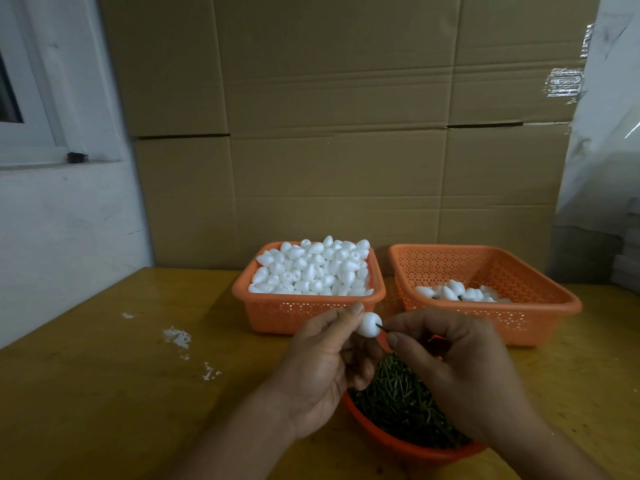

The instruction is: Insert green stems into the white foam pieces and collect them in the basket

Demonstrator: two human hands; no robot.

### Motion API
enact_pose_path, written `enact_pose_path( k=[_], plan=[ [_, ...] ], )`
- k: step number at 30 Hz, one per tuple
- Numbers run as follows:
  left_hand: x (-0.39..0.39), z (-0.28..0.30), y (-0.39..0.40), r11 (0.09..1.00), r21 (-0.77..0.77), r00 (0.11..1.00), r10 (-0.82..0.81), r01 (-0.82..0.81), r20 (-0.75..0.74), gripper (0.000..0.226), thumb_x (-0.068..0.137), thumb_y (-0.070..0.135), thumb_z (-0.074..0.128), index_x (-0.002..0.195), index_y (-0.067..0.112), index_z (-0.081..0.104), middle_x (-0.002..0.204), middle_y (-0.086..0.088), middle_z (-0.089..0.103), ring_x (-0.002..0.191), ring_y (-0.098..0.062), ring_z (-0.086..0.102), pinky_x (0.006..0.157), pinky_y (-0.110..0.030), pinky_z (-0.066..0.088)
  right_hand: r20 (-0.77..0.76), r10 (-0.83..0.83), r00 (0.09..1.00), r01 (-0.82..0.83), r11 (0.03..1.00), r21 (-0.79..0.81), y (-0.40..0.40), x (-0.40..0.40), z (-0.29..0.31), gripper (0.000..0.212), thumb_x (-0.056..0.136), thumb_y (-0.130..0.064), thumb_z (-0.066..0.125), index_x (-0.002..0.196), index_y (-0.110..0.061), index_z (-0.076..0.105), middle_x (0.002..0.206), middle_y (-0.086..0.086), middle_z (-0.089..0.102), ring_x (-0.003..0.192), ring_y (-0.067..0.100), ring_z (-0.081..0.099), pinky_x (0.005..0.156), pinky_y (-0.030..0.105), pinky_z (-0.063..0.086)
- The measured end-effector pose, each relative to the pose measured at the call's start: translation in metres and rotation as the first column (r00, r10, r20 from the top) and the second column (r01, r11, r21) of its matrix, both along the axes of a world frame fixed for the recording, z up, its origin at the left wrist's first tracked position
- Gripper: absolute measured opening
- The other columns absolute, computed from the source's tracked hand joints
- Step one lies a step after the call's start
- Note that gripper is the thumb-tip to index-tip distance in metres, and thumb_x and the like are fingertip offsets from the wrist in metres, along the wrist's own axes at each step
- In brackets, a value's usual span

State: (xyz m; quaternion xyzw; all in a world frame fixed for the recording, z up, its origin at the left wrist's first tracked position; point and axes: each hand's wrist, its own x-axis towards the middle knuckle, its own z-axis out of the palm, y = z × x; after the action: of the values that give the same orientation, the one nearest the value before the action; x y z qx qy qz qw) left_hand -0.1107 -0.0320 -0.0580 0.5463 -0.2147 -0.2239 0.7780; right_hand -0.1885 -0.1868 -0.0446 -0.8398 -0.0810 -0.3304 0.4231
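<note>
Pinched featherlight, dent-prone foam piece (369, 324) in left hand (322, 368); gripped thin green stem (383, 328) in right hand (450, 362); best held gently at its widest part.

Matt white foam pieces (311, 271), smooth and egg-shaped, fill a perforated orange plastic basket (308, 311). A second perforated orange plastic basket (519, 271) has a slight sheen. The table (104, 393) is yellowish wood, smooth and faintly glossy. Behind stands matt brown corrugated cardboard (329, 98).
</note>
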Motion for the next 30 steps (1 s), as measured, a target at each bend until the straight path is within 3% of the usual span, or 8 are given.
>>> enact_pose_path(
  k=[3,6,10,13,19,23,25,30],
  plan=[
    [0.0002,-0.0004,0.0002,1.0,-0.002,1.0,-0.005,0.005,0.009,0.027,0.091,0.039,0.061,0.086,0.014,0.07,0.071,-0.01,0.062,0.054,-0.016,0.052,0.046,-0.023,0.039,-0.005,-0.014,1.0,0.013,1.0,-0.026,0.0002,-0.0007,-0.0001,0.024,0.084,-0.011,0.076,0.081,-0.034,0.076,0.069,-0.018,0.072,0.06,0.004,0.065,0.053,0.012,0.046],
    [0.0001,-0.0012,-0.0003,1.0,-0.007,0.999,-0.006,0.006,0.04,0.024,0.088,0.038,0.064,0.082,0.015,0.068,0.07,-0.01,0.061,0.053,-0.016,0.052,0.045,-0.023,0.037,-0.021,-0.033,0.999,0.032,0.999,-0.038,0.0005,-0.0014,-0.0003,0.023,0.083,-0.011,0.077,0.084,-0.033,0.076,0.071,-0.019,0.072,0.063,0.001,0.066,0.056,0.01,0.047],
    [0.0009,-0.0015,0.0007,1.0,-0.013,0.996,0.003,-0.002,0.085,0.02,0.086,0.036,0.067,0.082,0.017,0.066,0.07,-0.01,0.062,0.052,-0.016,0.051,0.044,-0.023,0.037,-0.061,-0.036,0.998,0.037,0.999,0.02,0.0004,-0.0011,-0.0009,0.016,0.083,-0.018,0.078,0.092,-0.03,0.075,0.075,-0.009,0.075,0.067,0.009,0.07,0.064,0.032,0.056],
    [0.0009,-0.0021,0.0012,1.0,-0.008,0.992,-0.001,0.002,0.124,0.019,0.084,0.036,0.07,0.085,0.017,0.067,0.07,-0.009,0.062,0.052,-0.015,0.051,0.044,-0.023,0.037,-0.079,-0.041,0.996,0.043,0.999,0.031,0.0003,-0.0006,-0.0014,0.013,0.083,-0.019,0.078,0.089,-0.03,0.075,0.073,-0.007,0.074,0.064,0.011,0.069,0.063,0.038,0.056],
    [0.0009,-0.0025,0.0021,1.0,-0.013,0.987,-0.009,0.011,0.159,0.017,0.084,0.035,0.07,0.086,0.019,0.069,0.07,-0.008,0.061,0.052,-0.015,0.05,0.045,-0.023,0.036,-0.094,-0.037,0.995,0.039,0.999,0.025,0.0014,-0.0004,-0.0021,0.032,0.081,-0.021,0.08,0.106,-0.034,0.066,0.076,-0.02,0.075,0.075,-0.002,0.071,0.072,0.019,0.055],
    [0.0015,-0.0027,0.0015,0.999,-0.042,0.988,0.015,-0.009,0.151,0.022,0.081,0.036,0.073,0.087,0.015,0.073,0.07,-0.008,0.062,0.052,-0.013,0.051,0.046,-0.022,0.037,-0.076,-0.053,0.996,0.059,0.995,0.079,0.0005,0.0021,-0.0035,0.01,0.076,-0.035,0.079,0.083,-0.031,0.074,0.069,-0.015,0.074,0.06,0.001,0.067,0.055,0.014,0.048],
    [0.0014,-0.0034,0.0004,0.999,-0.052,0.987,0.024,-0.016,0.158,0.024,0.079,0.037,0.074,0.088,0.014,0.075,0.071,-0.007,0.062,0.054,-0.011,0.051,0.047,-0.021,0.038,-0.058,-0.056,0.997,0.06,0.995,0.076,0.0011,0.0019,-0.0045,0.01,0.075,-0.038,0.077,0.071,-0.03,0.075,0.065,-0.014,0.072,0.056,0.001,0.064,0.051,0.011,0.045],
    [0.0025,-0.0047,-0.0005,0.997,-0.074,0.988,-0.003,0.014,0.153,0.018,0.08,0.028,0.078,0.091,0.014,0.079,0.071,-0.002,0.062,0.058,-0.009,0.052,0.05,-0.02,0.04,-0.07,-0.022,0.997,0.027,0.998,0.062,0.0028,0.0005,-0.0057,0.015,0.083,-0.022,0.078,0.074,-0.033,0.076,0.068,-0.011,0.073,0.056,0.004,0.065,0.049,0.018,0.049]
  ],
)
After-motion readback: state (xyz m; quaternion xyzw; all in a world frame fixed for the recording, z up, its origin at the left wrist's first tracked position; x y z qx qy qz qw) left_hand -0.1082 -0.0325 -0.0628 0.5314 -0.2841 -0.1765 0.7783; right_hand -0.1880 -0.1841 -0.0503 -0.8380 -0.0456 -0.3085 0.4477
